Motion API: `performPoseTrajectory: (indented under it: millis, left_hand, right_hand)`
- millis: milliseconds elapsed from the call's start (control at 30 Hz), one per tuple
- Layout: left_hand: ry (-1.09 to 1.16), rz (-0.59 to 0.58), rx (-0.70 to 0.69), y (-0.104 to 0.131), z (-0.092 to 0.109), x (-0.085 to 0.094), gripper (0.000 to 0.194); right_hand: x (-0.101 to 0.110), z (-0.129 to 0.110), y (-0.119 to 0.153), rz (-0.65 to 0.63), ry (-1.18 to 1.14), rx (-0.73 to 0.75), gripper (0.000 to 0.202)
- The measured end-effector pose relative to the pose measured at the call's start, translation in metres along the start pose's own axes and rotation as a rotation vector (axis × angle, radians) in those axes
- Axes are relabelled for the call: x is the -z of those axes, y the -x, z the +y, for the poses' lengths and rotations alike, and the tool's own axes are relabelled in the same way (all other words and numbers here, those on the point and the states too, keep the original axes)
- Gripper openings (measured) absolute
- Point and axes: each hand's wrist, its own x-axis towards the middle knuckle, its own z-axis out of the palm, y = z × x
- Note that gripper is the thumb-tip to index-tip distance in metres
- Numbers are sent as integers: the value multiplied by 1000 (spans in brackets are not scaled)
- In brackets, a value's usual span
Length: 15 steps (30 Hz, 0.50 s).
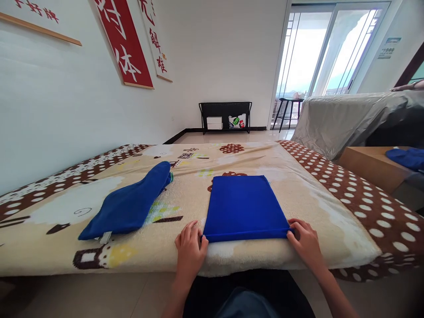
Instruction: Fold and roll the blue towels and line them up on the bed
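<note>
A flat, squared blue cloth [247,205] lies on the cream blanket in front of me, with a narrow fold along its near edge. At its near left corner, my left hand [190,243] is closed, pinching the edge between thumb and fingers. My right hand [304,240] pinches the near right corner in the same way. To the left rests a second blue fabric piece [130,203], bulky and curved, with a white label [105,238] at its near edge. Its exact kind I cannot make out.
The patterned blanket [185,190] has a brown polka-dot border [361,198]. Farther off stand a black rack [225,106] by the wall and a stool [287,110]. At right are a plastic-covered piece of furniture [334,117] and a wooden surface with blue cloth [407,158].
</note>
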Motion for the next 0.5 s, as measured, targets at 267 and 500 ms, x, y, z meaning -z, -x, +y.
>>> performPoseTrajectory:
  millis: [267,500]
  left_hand:
    - [-78,114,-64,12,24,-10,29]
    - [-42,134,-180,12,20,-4,26]
  right_hand:
    - [-8,-33,18,286,146,133,22]
    - [0,-50,23,232,89,139,14]
